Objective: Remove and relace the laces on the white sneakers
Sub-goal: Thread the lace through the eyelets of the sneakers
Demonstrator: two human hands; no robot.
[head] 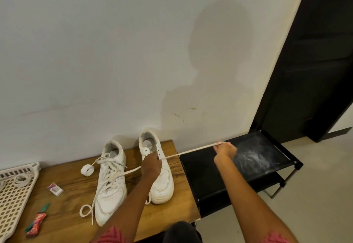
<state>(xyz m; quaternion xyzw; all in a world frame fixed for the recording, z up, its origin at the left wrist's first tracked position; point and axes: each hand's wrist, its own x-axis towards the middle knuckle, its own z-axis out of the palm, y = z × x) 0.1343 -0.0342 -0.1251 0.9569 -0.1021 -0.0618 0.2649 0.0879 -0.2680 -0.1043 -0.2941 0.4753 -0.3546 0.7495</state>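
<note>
Two sneakers: both on wooden table, toes toward the near edge, heels to the wall.
Head view, left sneaker: laced, loose ends trailing off its near-left side.
Head view, right sneaker: upper eyelets bare; lace drawn out rightward from the tongue area.
Left hand: rests on the right sneaker at mid-lace zone, fingers curled at the point where the lace leaves the shoe; exact pinch hidden by the hand's back.
Right hand: out over black rack, fingers closed round the lace, which runs taut in two strands back to the shoe.
Second tail: another length of lace runs left from under the left hand, across the left sneaker.
Handling, judged: lace flat, soft, light, limp unless tensioned; best held near the stiff tip for threading. Shoe light, likely to slide when pulled, so bracing it makes sense.
Also present: white basket, small box, red-green tube, tape roll.
</note>
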